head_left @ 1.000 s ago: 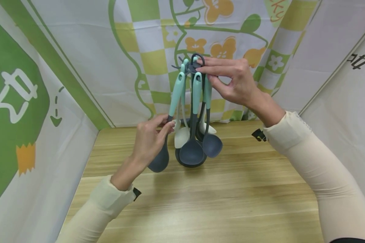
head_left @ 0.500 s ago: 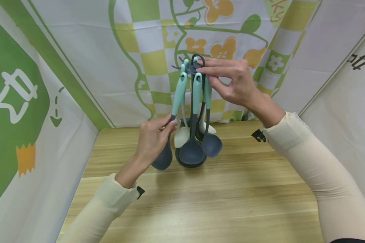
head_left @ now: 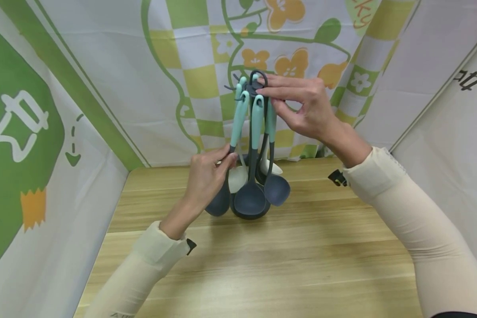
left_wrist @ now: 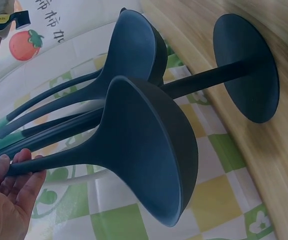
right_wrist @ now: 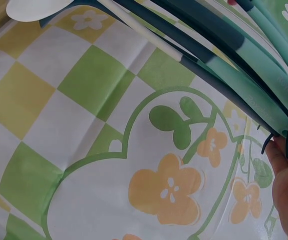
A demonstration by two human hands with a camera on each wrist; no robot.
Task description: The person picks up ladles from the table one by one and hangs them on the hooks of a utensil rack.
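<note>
My left hand (head_left: 208,176) pinches the dark shaft of a ladle (head_left: 219,202) with a mint-green handle. The ladle's handle hole is at a hook on the left of a dark utensil stand (head_left: 255,88); whether the hook is through the hole is hard to tell. In the left wrist view, the deep ladle bowl hangs clear of the stand's round base (left_wrist: 246,75). My right hand (head_left: 308,106) holds the stand's top by the ring, fingers reaching across the hub. Beside it hang another ladle (head_left: 250,199), a dark spoon (head_left: 277,191) and a pale utensil (head_left: 237,179).
The stand is on a wooden table (head_left: 286,265), near its back edge. Behind it hangs a checked, flowered cloth (head_left: 200,84). Printed side walls (head_left: 91,132) close in the left and right. Bare hooks stick out at the stand's back left.
My left hand has moved right and slightly up, bringing the ladle closer to the stand, its handle top now at the left hook. The right hand has kept still.
</note>
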